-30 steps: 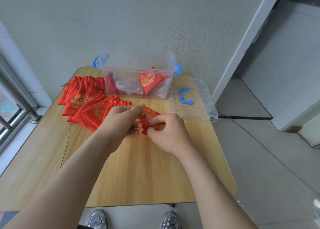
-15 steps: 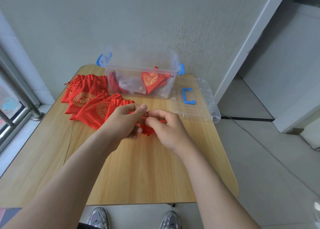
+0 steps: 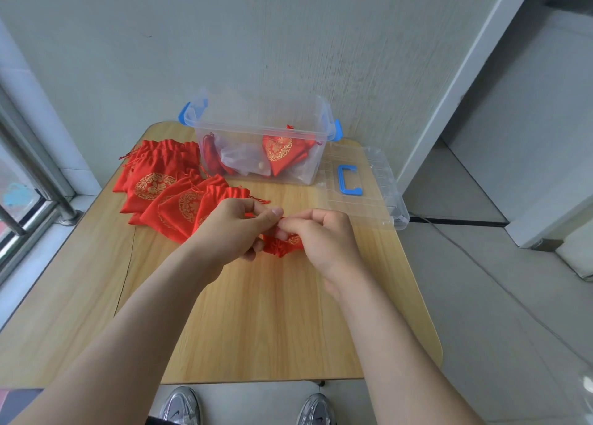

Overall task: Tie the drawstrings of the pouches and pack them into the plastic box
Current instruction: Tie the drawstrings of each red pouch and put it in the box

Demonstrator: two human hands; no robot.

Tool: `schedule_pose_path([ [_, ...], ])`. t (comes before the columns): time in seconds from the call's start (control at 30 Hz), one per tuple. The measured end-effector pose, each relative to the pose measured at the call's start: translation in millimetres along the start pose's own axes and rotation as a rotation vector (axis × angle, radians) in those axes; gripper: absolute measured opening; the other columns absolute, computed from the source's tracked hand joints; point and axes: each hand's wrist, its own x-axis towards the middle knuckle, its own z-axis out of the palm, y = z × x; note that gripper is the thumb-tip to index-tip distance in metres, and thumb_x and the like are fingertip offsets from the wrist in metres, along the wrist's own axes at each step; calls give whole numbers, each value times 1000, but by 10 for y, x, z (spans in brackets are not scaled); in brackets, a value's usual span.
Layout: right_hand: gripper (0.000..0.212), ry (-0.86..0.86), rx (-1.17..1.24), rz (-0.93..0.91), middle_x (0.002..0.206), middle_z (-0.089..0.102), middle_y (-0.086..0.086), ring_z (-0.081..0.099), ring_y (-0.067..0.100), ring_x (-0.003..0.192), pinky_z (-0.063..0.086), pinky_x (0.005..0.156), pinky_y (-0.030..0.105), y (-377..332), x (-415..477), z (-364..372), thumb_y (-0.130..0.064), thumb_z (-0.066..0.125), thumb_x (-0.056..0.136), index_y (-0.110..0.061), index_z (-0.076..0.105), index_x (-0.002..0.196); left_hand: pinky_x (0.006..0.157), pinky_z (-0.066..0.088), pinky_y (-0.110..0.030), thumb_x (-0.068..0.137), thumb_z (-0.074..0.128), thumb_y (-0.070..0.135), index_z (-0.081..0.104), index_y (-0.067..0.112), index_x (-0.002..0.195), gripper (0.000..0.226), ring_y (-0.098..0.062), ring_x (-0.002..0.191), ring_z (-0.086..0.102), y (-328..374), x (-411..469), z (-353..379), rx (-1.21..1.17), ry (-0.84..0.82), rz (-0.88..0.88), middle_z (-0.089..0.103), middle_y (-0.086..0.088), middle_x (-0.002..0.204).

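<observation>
Our left hand (image 3: 234,229), fingers curled, pinched the red pouch (image 3: 282,247) from nine o'clock; our right hand (image 3: 322,238), likewise curled, pinched it from three o'clock.

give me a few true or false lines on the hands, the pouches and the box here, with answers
1. The left hand and right hand both hold one red pouch. True.
2. A pile of pouches lies on the table, left of the plastic box. True.
3. The box is empty. False: red pouches are already inside.
4. The lid is clipped onto the box. False: it lies flat on the table, right of the box.
</observation>
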Motion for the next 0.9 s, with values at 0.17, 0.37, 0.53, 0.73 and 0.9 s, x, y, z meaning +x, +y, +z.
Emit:
schedule_pose_path([
  [0.17,18,34,18,30,65,70,-1,58,7,54,40,48,15,-3,29,6,-16,66,92,-17,66,74,57,52,-23,97,76,24,82,9,100,16,-10,64,63,-10,-15,-38,-36,-69,-57,81,-6,92],
  [0.37,16,20,-71,-24,67,68,-3,60,4,56,46,53,18,8,30,21,-17,60,96,-13,63,80,62,59,-23,93,81,18,84,9,95,10,-13,67,71,24,-23,-9,-37,-55,-83,81,-9,91],
  [0.53,16,67,-476,-58,97,69,-3,64,13,87,44,62,26,113,74,-28,-29,51,101,-22,65,99,66,65,-31,92,77,10,78,-3,90,12,-20,71,76,-16,9,-32,15,48,-114,79,-18,88],
  [0.73,22,44,-271,-138,70,70,-4,61,9,65,45,65,27,89,92,-44,-6,55,90,-23,69,92,69,67,-33,92,74,4,77,-6,88,11,-26,76,80,-34,-20,-14,103,11,-94,78,-21,83],
  [0.9,24,-3,-177,-175,64,71,-3,63,8,62,54,69,34,73,72,-42,0,61,87,-22,68,92,69,66,-32,92,75,2,79,-3,88,7,-30,79,80,-22,-43,12,171,-79,-63,78,-21,81],
])
